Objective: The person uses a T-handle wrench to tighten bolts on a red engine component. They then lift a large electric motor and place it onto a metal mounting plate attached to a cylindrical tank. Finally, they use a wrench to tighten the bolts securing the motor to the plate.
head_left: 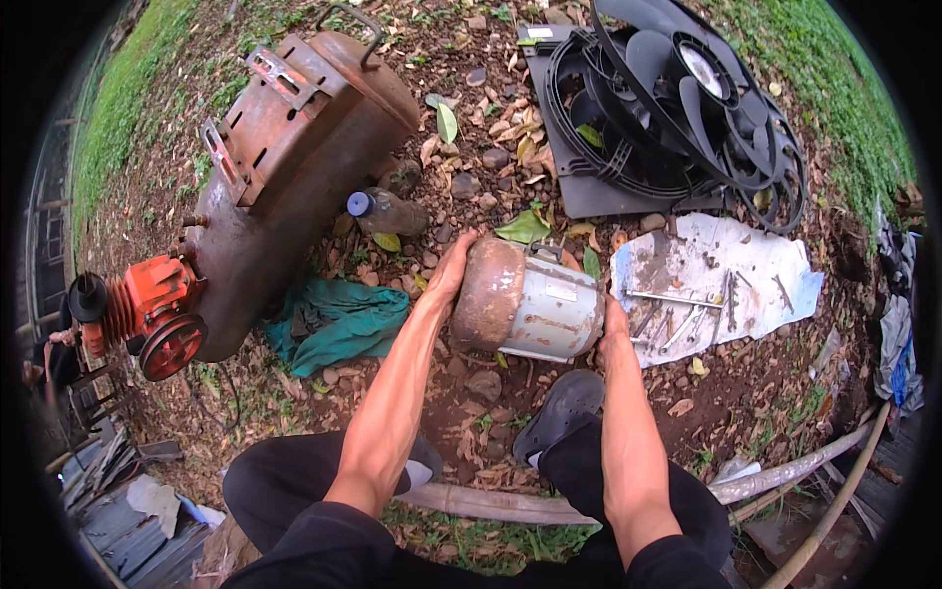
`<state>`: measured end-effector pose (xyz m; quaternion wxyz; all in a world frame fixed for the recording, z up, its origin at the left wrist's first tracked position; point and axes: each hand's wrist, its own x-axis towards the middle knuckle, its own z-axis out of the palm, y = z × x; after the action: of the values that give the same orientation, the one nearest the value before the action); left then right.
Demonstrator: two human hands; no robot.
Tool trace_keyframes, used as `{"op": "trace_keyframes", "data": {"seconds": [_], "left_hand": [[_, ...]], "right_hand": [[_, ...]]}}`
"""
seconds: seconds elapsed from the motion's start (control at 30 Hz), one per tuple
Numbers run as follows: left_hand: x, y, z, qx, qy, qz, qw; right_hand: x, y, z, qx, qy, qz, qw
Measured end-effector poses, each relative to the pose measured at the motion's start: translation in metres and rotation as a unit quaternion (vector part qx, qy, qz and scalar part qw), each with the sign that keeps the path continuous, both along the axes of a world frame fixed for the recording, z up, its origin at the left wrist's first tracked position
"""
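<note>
A grey, rust-stained electric motor (551, 306) lies on its side between my two hands, low over the soil in front of my feet. Against its rusty left end cover presses my left hand (455, 263), fingers mostly hidden behind the casing. My right hand (615, 326) grips the opposite end, its fingers also largely out of sight. Whether the motor touches the ground cannot be told. A plastic bottle with a blue cap (392, 213) lies beyond my left hand, and a crumpled green cloth (339, 324) sits left of that forearm. Several wrenches (682, 329) lie right of the motor.
On the left stands a rusty air tank (294, 206) with a red compressor pump (157, 304). Black fans (677, 108) are stacked at the far right. A dirty white sheet (775, 265) lies beneath the tools. Bamboo poles (805, 471) cross the near right.
</note>
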<state>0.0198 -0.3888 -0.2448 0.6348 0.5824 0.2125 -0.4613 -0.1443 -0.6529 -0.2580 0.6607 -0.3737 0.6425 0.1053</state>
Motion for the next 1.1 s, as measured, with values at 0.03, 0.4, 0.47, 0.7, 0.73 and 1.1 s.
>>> {"op": "trace_keyframes", "data": {"seconds": [0.03, 0.4, 0.47, 0.7, 0.73, 1.1], "left_hand": [[-0.003, -0.001, -0.001, 0.008, 0.013, 0.011, 1.000], [-0.012, 0.007, -0.018, 0.034, 0.023, 0.043, 0.998], [-0.018, 0.003, -0.009, 0.057, -0.029, 0.027, 0.998], [-0.099, 0.063, 0.096, 0.105, 0.092, 0.106, 0.985], [-0.118, 0.074, 0.110, 0.097, 0.112, 0.115, 0.982], [-0.114, 0.123, 0.420, 0.248, 0.033, 0.094, 0.964]], "right_hand": [[-0.001, -0.002, -0.003, 0.003, 0.024, 0.019, 1.000], [-0.006, -0.002, -0.002, 0.027, -0.055, 0.053, 0.997], [-0.022, 0.001, -0.004, -0.019, -0.052, 0.031, 0.998], [-0.079, 0.060, 0.082, -0.044, 0.078, 0.116, 0.989], [-0.101, 0.063, 0.088, -0.042, 0.070, 0.124, 0.989], [-0.110, 0.125, 0.341, 0.046, 0.016, 0.040, 0.998]]}}
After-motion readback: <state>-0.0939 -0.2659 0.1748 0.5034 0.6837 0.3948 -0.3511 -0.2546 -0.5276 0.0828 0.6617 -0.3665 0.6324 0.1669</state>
